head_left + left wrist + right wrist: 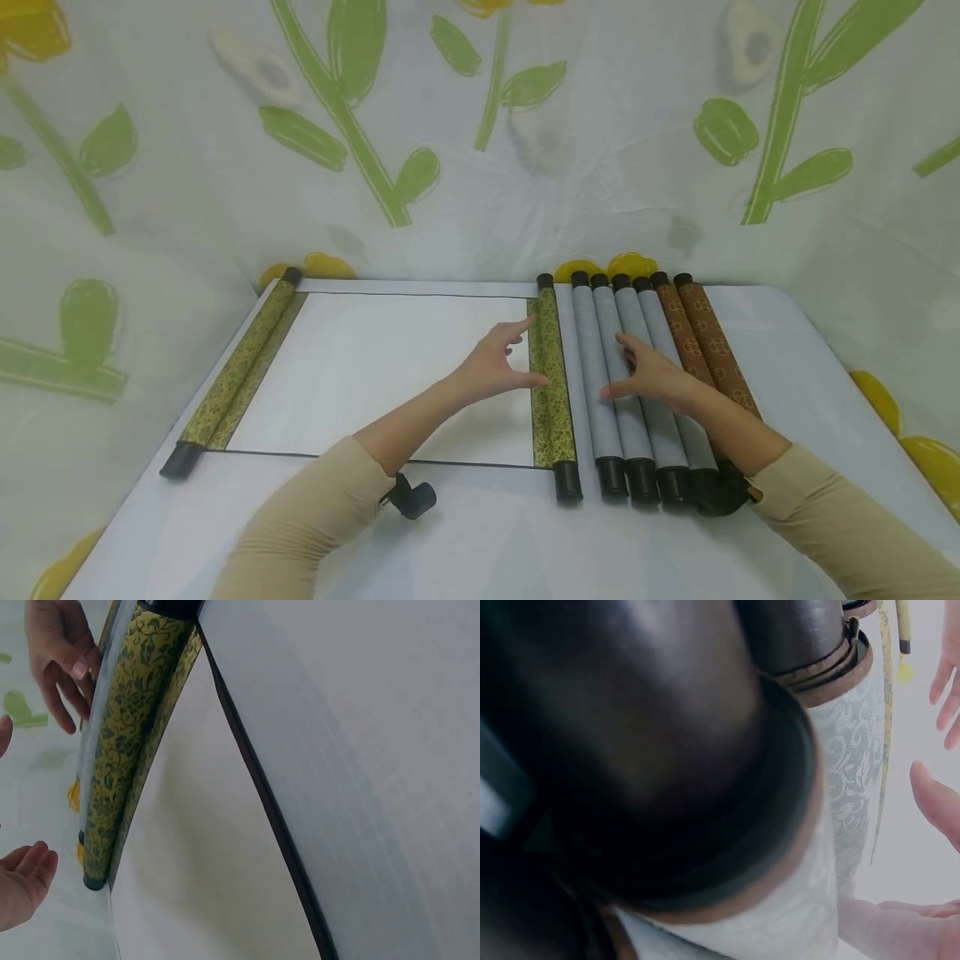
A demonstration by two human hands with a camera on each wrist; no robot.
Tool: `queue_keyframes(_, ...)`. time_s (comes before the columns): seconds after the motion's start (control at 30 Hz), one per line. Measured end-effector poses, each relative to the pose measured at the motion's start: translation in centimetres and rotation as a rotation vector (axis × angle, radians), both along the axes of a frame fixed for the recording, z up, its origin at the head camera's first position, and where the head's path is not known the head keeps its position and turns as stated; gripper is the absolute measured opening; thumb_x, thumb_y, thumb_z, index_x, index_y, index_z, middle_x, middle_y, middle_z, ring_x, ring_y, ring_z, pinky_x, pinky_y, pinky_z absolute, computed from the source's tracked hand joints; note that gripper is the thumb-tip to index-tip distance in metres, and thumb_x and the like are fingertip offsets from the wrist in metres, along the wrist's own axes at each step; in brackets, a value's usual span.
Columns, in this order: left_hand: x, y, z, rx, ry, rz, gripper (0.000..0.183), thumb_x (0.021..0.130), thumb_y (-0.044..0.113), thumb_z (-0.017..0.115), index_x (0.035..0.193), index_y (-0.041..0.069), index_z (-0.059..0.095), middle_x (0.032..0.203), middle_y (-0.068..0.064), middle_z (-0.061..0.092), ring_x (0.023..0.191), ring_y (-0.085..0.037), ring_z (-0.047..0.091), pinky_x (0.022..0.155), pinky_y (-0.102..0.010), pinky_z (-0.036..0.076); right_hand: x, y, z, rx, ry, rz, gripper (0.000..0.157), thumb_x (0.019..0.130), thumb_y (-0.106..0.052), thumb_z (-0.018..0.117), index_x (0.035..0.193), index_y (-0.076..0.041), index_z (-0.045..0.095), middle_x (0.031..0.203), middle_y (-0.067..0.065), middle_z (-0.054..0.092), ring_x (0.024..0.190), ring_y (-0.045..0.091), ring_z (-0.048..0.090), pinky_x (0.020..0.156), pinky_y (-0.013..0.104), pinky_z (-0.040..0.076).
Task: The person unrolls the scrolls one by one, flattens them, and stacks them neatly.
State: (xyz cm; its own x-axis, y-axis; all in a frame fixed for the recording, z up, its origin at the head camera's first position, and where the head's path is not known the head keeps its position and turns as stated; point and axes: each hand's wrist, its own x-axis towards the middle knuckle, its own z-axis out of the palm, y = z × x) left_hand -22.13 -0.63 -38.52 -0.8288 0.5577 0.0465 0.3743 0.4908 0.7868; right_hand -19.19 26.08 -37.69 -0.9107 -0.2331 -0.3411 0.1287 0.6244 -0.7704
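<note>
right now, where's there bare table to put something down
The table is bare right of the brown rolls, out to its right edge, and along the near side, in front of the open scroll between the sleeves. It is crowded right of that scroll, where the grey rolls and brown rolls lie side by side, with the right hand over the grey ones.

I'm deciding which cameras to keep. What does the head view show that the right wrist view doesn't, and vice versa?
Only head: the sleeves, the wall's leaf prints and the black device by the left sleeve.

Only right wrist: the lacy white pattern on the grey rolls, and brown rims below their black caps.

Both: grey rolls, black caps, the right hand and at least part of the left hand.
</note>
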Motion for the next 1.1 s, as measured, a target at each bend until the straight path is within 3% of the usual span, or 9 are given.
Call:
queue_keyframes(0.1, 0.2, 0.9, -0.2, 0.019, -0.006, -0.037, 0.091, 0.078, 0.033, 0.077, 0.151, 0.017, 0.024, 0.147, -0.011, 0.034, 0.131, -0.028, 0.039, 0.104, -0.041, 0.038, 0.0, -0.1, 0.1, 0.01, -0.001, -0.005, 0.107, 0.079, -0.02, 0.077, 0.149, 0.005, 0.0, 0.152, 0.034, 0.002, 0.14, 0.048, 0.005, 0.109, 0.058, 0.02)
queue_keyframes(0.3, 0.9, 2.5, -0.6, -0.004, -0.049, -0.074, 0.092, 0.078, 0.034, 0.077, 0.151, 0.022, 0.023, 0.149, -0.012, 0.029, 0.13, -0.031, 0.04, 0.099, -0.044, 0.043, 0.0, -0.2, 0.1, 0.015, -0.006, -0.01, 0.106, 0.079, -0.02, 0.076, 0.149, 0.005, 0.0, 0.152, 0.034, 0.002, 0.139, 0.048, 0.005, 0.109, 0.058, 0.021)
queue_keyframes(0.57, 1.0, 5.6, -0.8, -0.026, -0.081, -0.105, 0.094, 0.077, 0.037, 0.078, 0.151, 0.018, 0.023, 0.149, -0.014, 0.029, 0.125, -0.028, 0.046, 0.088, -0.03, 0.049, -0.1, 0.0, 0.0, 0.009, 0.009, -0.011, 0.104, 0.079, -0.019, 0.076, 0.149, 0.005, 0.001, 0.152, 0.033, 0.003, 0.139, 0.048, 0.006, 0.109, 0.057, 0.022)
queue_keyframes(0.67, 1.0, 6.8, -1.1, -0.049, -0.093, -0.116, 0.096, 0.076, 0.039, 0.078, 0.151, 0.018, 0.023, 0.152, -0.013, 0.026, 0.133, -0.028, 0.038, 0.096, -0.033, 0.046, -0.1, 0.0, -0.1, 0.009, 0.008, -0.01, 0.104, 0.079, -0.019, 0.076, 0.149, 0.005, 0.001, 0.152, 0.033, 0.003, 0.139, 0.049, 0.007, 0.109, 0.057, 0.021)
queue_keyframes(0.83, 0.9, 8.4, -1.6, -0.124, -0.082, -0.105, 0.099, 0.074, 0.044, 0.078, 0.152, 0.017, 0.022, 0.154, -0.013, 0.024, 0.139, -0.026, 0.027, 0.104, -0.042, 0.038, -0.3, 0.0, 0.0, -0.002, 0.001, -0.01, 0.104, 0.08, -0.019, 0.075, 0.149, 0.005, 0.001, 0.151, 0.034, 0.003, 0.139, 0.049, 0.006, 0.109, 0.057, 0.021)
queue_keyframes(1.1, 1.0, 10.3, -2.0, -0.191, -0.144, -0.048, 0.102, 0.072, 0.046, 0.079, 0.151, 0.017, 0.022, 0.151, -0.019, 0.026, 0.135, -0.029, 0.035, 0.1, -0.041, 0.042, -0.5, 0.2, 0.3, -0.038, -0.03, -0.008, 0.103, 0.08, -0.017, 0.075, 0.149, 0.005, 0.001, 0.151, 0.035, 0.002, 0.139, 0.048, 0.006, 0.11, 0.056, 0.019)
